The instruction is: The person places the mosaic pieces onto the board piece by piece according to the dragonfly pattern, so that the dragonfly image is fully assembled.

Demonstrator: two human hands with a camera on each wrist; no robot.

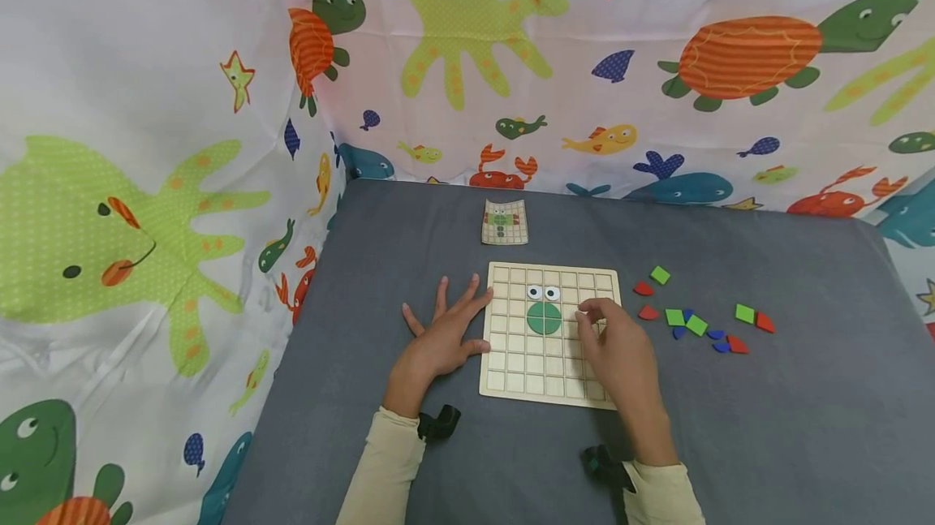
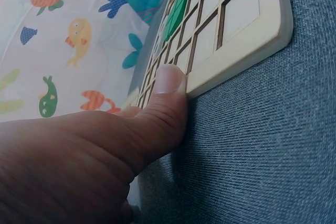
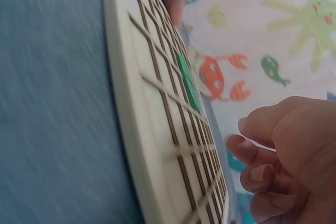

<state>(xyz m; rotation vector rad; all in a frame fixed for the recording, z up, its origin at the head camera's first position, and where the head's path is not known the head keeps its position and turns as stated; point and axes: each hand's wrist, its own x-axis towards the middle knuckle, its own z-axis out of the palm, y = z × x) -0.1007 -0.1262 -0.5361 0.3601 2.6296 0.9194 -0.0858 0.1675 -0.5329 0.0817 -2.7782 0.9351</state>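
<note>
A light wooden grid board lies on the table. On it, two round eye pieces sit above a green circle made of quarter pieces. My left hand has its fingers spread, with thumb and fingertips touching the board's left edge; the thumb rests against that edge in the left wrist view. Above the board's right side hovers my right hand, fingers loosely bent. In the right wrist view its thumb and forefinger stand slightly apart, with no piece visible between them.
Right of the board lie several loose pieces: green squares, red quarter pieces and blue pieces. A small pattern card lies behind the board on the grey tabletop. A printed sea-animal curtain borders the back and left.
</note>
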